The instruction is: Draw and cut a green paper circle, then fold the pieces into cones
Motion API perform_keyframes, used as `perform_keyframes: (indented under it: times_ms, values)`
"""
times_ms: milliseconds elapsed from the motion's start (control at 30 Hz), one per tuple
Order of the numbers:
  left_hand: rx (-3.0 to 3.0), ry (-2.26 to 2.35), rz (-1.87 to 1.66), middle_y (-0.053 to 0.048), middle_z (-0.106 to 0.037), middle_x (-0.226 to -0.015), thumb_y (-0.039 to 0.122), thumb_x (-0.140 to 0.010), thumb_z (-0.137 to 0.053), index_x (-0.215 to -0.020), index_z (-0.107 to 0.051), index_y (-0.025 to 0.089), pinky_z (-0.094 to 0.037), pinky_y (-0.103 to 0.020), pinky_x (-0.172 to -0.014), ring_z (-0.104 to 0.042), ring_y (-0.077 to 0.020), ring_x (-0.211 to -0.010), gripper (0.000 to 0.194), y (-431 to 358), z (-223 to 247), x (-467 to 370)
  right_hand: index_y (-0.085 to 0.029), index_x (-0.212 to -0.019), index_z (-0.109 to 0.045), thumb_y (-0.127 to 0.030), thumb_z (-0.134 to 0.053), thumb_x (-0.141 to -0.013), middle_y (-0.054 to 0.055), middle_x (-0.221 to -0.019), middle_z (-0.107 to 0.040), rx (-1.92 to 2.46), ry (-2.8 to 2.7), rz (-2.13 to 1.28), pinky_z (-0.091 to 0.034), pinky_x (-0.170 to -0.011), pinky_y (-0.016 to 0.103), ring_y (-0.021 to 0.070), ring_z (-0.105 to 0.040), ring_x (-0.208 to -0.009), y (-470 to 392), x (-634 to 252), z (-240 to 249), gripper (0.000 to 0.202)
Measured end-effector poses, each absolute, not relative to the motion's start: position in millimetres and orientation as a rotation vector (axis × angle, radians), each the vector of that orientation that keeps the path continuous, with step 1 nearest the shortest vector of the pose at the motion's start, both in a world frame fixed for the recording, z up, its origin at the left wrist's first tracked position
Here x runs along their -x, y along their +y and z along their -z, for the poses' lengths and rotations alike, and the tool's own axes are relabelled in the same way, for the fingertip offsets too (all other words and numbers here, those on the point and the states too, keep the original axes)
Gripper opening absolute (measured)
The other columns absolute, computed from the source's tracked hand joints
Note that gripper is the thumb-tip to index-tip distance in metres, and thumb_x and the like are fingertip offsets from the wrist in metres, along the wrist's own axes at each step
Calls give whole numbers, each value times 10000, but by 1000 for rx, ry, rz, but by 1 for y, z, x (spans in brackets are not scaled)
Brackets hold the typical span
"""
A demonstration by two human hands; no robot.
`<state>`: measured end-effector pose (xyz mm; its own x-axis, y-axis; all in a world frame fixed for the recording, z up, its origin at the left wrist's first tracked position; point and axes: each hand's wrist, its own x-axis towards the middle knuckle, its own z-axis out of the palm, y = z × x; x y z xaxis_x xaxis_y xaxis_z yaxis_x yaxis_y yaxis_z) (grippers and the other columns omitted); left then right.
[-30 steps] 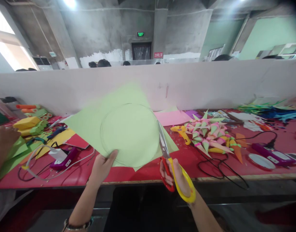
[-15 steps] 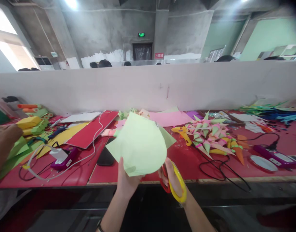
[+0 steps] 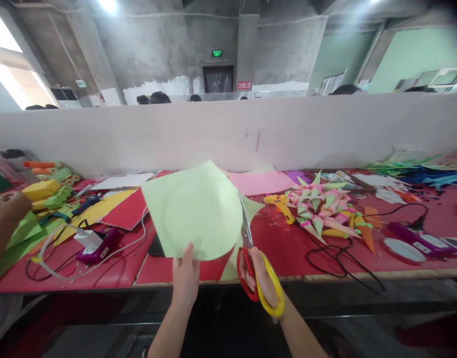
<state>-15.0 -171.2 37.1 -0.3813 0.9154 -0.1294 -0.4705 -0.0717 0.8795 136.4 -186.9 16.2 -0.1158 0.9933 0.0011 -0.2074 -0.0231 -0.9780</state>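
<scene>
A pale green sheet (image 3: 198,214) is pinched at its lower edge by my left hand (image 3: 186,276). A faint round outline shows on it, and its right side is cut in a curve. My right hand (image 3: 261,278) grips scissors (image 3: 247,229) with one red and one yellow handle loop. Their blades point up along the curved right edge of the sheet. Behind the blades, a partly cut-off green strip (image 3: 251,209) hangs to the right and below.
A yellow glue gun (image 3: 281,205) lies beside a pile of pink and green paper cones (image 3: 321,204). Further right are a white lid (image 3: 404,250) and a purple power strip (image 3: 422,239). Red board (image 3: 126,213) lies left; a person's hand (image 3: 8,209) is at far left.
The green sheet has turned and shifted left with my left hand, now showing the round outline. The scissor blades have come into view beside its edge.
</scene>
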Motion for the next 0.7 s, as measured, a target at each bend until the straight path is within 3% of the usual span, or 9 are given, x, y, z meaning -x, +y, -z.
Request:
perform_keyframes:
  times_ms: [100,233,333,467,567,700]
  values:
    - [-514,841,-1441,-77,-579,-1192,463,-788,-490,-1123,-541,195,-474,-369,-912,-500,-247,-1138,432,-176,-38,3,-175,-594,-464,-652,-282,-802,-70,-361,-310,969,-1139,-1386,-223,-331,184,49,-278,-308,-188,-133,-13,551]
    - [-489,993,-1409,-60,-589,-1181,247,-728,-605,-1078,-560,199,-459,-379,-926,-502,-243,-1136,355,-174,-33,1,-167,-589,-460,-646,-285,-806,-75,-363,-304,991,-1154,-1387,-227,-322,171,42,-277,-303,-190,-133,-9,553]
    - [-674,1286,-1497,-68,-533,-1249,269,-729,-621,-1049,-579,190,-352,-383,-1021,-446,-231,-1193,333,-169,-33,15,-167,-609,-462,-639,-288,-810,-78,-371,-298,1002,-1143,-1436,-229,-325,173,43,-268,-309,-190,-135,-9,542]
    - [-968,1554,-1555,-68,-458,-1319,359,-708,-644,-1107,-567,188,-188,-380,-1098,-320,-229,-1276,441,-170,-40,32,-169,-645,-468,-688,-302,-770,-68,-402,-323,895,-1199,-1452,-215,-343,197,49,-261,-328,-189,-136,-9,559]
    - [-1124,1556,-1592,-61,-507,-1277,363,-707,-638,-1111,-572,204,-197,-372,-1097,-288,-227,-1290,439,-171,-45,36,-171,-721,-489,-722,-310,-736,-45,-497,-390,833,-1194,-1468,-231,-376,211,54,-275,-378,-187,-137,-11,580]
    - [-1262,1504,-1604,-44,-562,-1211,302,-682,-655,-1061,-597,238,-223,-357,-1090,-345,-219,-1265,390,-169,-47,41,-185,-811,-503,-714,-317,-741,-44,-552,-349,806,-1251,-1448,-268,-419,229,75,-289,-448,-184,-145,-18,565]
